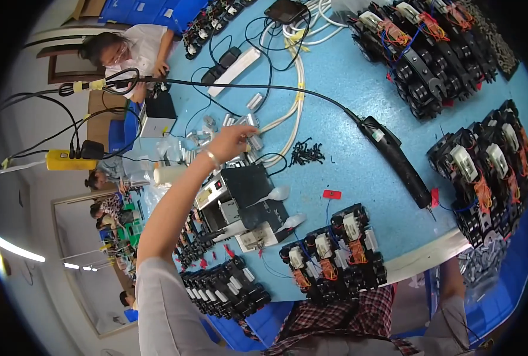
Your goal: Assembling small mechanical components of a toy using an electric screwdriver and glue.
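My left hand (231,141) reaches far out over the blue table (359,118), a bracelet on its wrist. Its fingertips pinch a small silver metal part (252,140) at the edge of a scatter of like parts (207,127). My right hand is hidden: only its forearm (452,279) shows, going below the table's front edge at the lower right. Near my body lies a row of black assemblies with orange wire coils (335,255). A black electric screwdriver (397,161) lies to the right on its cable.
A pile of black screws (306,153) lies right of my hand, above a black fixture box (246,199) and two white spoon-shaped pieces (278,193). More black assemblies (483,172) fill the right and far edges. A co-worker (127,50) sits top left. A yellow control box (68,159) hangs left.
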A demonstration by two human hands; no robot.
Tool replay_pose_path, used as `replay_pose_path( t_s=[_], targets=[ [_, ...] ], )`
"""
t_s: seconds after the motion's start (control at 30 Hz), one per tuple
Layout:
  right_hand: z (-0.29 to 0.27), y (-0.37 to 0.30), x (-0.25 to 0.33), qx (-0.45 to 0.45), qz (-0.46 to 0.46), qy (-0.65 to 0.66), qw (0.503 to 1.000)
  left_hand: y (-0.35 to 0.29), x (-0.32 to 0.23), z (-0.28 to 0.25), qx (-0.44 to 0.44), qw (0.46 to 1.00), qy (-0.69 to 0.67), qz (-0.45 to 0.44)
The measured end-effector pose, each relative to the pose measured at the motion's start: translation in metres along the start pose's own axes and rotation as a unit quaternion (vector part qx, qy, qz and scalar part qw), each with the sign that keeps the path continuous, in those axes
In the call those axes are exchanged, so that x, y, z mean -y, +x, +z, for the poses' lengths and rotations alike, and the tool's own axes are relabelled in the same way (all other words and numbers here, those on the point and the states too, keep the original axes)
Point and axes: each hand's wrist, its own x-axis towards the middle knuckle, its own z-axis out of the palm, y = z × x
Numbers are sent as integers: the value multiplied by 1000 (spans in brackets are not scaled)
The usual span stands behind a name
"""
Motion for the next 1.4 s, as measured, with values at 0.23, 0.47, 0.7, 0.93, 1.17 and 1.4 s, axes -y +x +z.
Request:
replay_pose_path(
  t_s=[0.23, 0.47, 0.7, 0.93, 1.17, 1.4],
  targets=[
    [16, -1, -48, -37, -184, -186, 964, 14, 19, -12, 26, 991, 112, 64],
    [-108, 6, -97, -95, -148, -42, 984, -119, 56, -24, -235, 913, -308, -127],
    [-78, -307, 282, 47, -215, 247, 944, -265, 84, 81, -188, 802, -468, -320],
    [176, -529, 455, 435, -474, 98, 760, -260, 115, 133, -231, 957, -106, -141],
    [343, -520, 508, 207, -448, 161, 855, -272, 148, 133, -265, 921, -255, -127],
    [374, -495, 509, 235, -392, 196, 868, -228, 166, 130, -202, 812, -518, -178]
  ],
)
